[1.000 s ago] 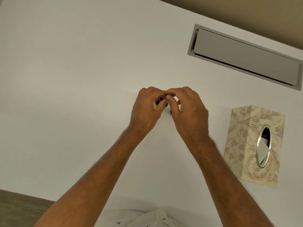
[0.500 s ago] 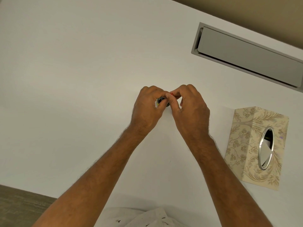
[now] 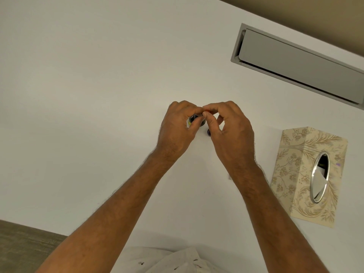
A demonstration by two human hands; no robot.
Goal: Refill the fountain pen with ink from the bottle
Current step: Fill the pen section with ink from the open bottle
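Mid-task: left hand grips ink bottle, right hand pinches a small red part over it; pen filling apparently unfinished.

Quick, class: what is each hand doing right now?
Left hand: grips the dark ink bottle.
Right hand: pinches a small red-tipped part over the bottle.

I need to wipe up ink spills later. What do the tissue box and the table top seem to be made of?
Tissue box: probably printed card or wrapped board, matte beige leaf pattern, with a shiny metal-looking oval ring. Table: smooth white, probably laminate or painted board; satin, no grain.
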